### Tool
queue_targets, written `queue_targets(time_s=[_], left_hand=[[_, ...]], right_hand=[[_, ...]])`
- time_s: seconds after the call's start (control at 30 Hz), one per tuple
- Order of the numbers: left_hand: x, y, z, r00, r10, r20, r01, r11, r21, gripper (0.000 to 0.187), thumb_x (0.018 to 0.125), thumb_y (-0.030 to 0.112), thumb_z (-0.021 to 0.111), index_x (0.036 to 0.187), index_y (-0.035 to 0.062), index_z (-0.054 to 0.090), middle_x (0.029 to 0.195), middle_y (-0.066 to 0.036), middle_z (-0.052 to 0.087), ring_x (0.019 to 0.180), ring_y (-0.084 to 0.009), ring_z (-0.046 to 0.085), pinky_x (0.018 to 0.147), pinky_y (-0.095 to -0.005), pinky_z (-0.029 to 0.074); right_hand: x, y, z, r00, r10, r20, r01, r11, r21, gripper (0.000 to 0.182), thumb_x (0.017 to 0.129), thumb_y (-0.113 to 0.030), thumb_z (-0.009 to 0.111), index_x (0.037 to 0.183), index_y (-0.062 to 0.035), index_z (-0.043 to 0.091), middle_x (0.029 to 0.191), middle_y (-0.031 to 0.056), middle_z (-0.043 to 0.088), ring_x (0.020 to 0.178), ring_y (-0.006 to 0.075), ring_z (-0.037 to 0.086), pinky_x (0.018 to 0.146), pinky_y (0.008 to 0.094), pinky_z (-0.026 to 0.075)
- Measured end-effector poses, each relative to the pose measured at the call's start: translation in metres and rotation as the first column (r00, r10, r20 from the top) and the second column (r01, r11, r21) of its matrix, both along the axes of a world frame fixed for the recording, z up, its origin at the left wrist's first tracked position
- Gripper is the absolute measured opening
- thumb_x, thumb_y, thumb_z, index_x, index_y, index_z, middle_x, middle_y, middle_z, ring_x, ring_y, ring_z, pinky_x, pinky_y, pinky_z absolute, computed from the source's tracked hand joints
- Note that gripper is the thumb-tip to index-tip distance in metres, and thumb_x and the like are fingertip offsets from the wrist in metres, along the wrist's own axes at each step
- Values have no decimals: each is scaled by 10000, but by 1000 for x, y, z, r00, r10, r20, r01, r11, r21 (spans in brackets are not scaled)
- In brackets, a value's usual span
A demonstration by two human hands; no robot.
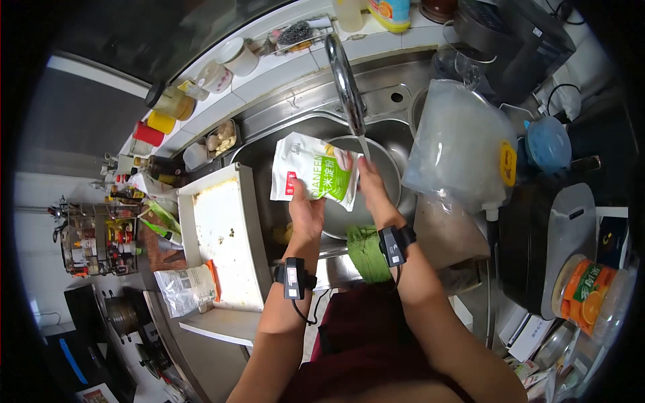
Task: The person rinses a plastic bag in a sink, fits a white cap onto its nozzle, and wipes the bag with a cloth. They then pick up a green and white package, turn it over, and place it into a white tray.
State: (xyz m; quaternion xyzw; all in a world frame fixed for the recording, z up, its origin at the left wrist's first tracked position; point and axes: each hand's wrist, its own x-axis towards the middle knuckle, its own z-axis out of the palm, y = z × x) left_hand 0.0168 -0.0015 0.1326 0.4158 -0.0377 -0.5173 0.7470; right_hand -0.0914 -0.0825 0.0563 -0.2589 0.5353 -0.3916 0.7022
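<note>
A white and green bag of corn starch (312,171) is held up over the sink (269,144), its printed side facing me. My left hand (307,211) is closed on the lower left part of the bag, thumb lying across the front. At the bag's right edge, my right hand (373,188) grips its side, the fingers partly hidden. The chrome faucet (346,87) arches down just above that hand, with a thin stream of water at its spout. Behind the bag, a round metal basin (388,168) sits in the sink.
Left of the sink stands a stained white drawer-like tray (225,232), with a white packet (185,290) at its edge. A green cloth (367,254) hangs over the sink's front edge. To the right is a large translucent plastic bag (457,144). Jars (236,56) line the ledge behind.
</note>
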Motion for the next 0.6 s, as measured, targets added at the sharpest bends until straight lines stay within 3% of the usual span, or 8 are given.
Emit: queue_targets(time_s=[0.03, 0.13, 0.17, 0.27, 0.3, 0.4, 0.5, 0.6], left_hand=[[-7, -2, 2, 1000, -14, 10, 15, 1000, -11, 502, 911, 406, 433, 1229, 17, 412, 1205, -103, 511, 1097, -240, 505, 938, -412, 392], [-19, -2, -9, 999, -52, -6, 52, 999, 7, 493, 910, 410, 432, 1225, 32, 419, 1194, -98, 520, 1083, -234, 515, 918, -407, 410], [-19, 0, -11, 995, -102, 3, 102, 993, 52, 511, 926, 428, 355, 1263, 45, 382, 1241, -99, 486, 1123, -252, 484, 965, -428, 373], [-28, 0, -5, 996, -82, -23, 84, 992, 89, 509, 927, 431, 350, 1261, 48, 384, 1238, -96, 488, 1121, -254, 486, 951, -431, 390], [-29, 1, -6, 997, -71, -35, 73, 994, 76, 501, 923, 423, 372, 1251, 45, 394, 1227, -96, 496, 1108, -248, 495, 941, -421, 400], [-31, -2, -7, 997, -44, -55, 46, 999, 23, 484, 917, 404, 414, 1233, 37, 411, 1205, -99, 511, 1085, -238, 512, 925, -402, 419], [-31, -10, -5, 999, -25, -44, 23, 999, -40, 482, 922, 393, 408, 1244, 35, 401, 1212, -102, 505, 1095, -241, 505, 935, -405, 411], [-31, -15, -6, 999, 0, -36, -2, 998, -59, 489, 923, 396, 401, 1256, 37, 389, 1218, -104, 500, 1099, -244, 502, 936, -410, 410]], right_hand=[[2, 4, -15, 990, -65, 124, 46, 987, 153, 400, 891, -341, 496, 1122, -15, 522, 1052, 114, 592, 976, 217, 559, 815, 322, 436], [2, 4, -37, 955, -125, 268, 103, 990, 94, 439, 883, -397, 505, 1118, -28, 534, 992, 110, 615, 906, 226, 581, 780, 328, 442], [0, 1, -41, 956, -168, 239, 145, 983, 111, 514, 875, -480, 477, 1090, -19, 554, 970, 100, 619, 858, 210, 586, 751, 316, 448], [-15, -14, -49, 997, -42, -71, 51, 990, 134, 586, 876, -533, 425, 1042, 9, 575, 940, 94, 623, 804, 206, 589, 728, 318, 449], [-21, -15, -20, 984, -4, -176, 43, 974, 221, 600, 895, -526, 379, 1022, 24, 582, 946, 108, 624, 797, 211, 587, 726, 326, 448], [-23, -9, 1, 982, -188, 18, 176, 945, 275, 573, 915, -490, 355, 1037, 26, 573, 939, 141, 622, 784, 235, 591, 728, 339, 447], [-9, 13, -8, 956, -219, -193, 208, 975, -75, 522, 932, -448, 339, 1038, 10, 567, 915, 154, 618, 738, 232, 598, 637, 332, 477], [-3, 38, -10, 983, -89, -158, 86, 996, -26, 491, 930, -435, 356, 1001, 1, 570, 872, 142, 620, 687, 203, 596, 520, 313, 483]])
